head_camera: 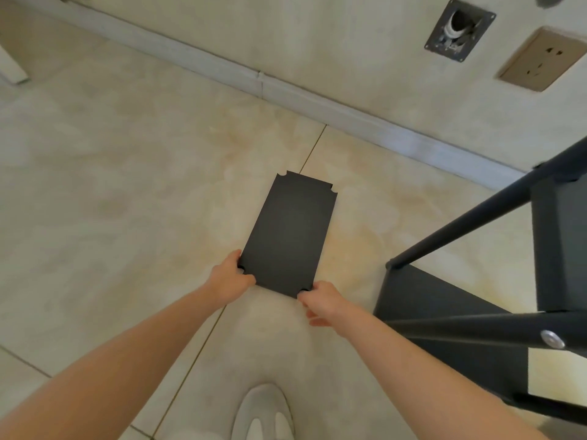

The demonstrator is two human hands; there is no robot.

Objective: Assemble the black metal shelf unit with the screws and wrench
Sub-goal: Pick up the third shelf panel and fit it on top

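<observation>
While both hands (230, 279) (320, 301) grip its near corners, the shelf panel (287, 233) stretches away.

The shelf frame (428, 300) runs off the right edge, its far side unseen. Left hand (229, 282) and right hand (320, 301) grip the near corners of the black panel (289, 233), fingers tucked underneath, out of sight. The shoe (263, 414) is cut by the bottom edge.

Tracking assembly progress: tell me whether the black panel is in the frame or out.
Out. Left hand and right hand hold the panel by its near corners, apart from the frame.
</observation>
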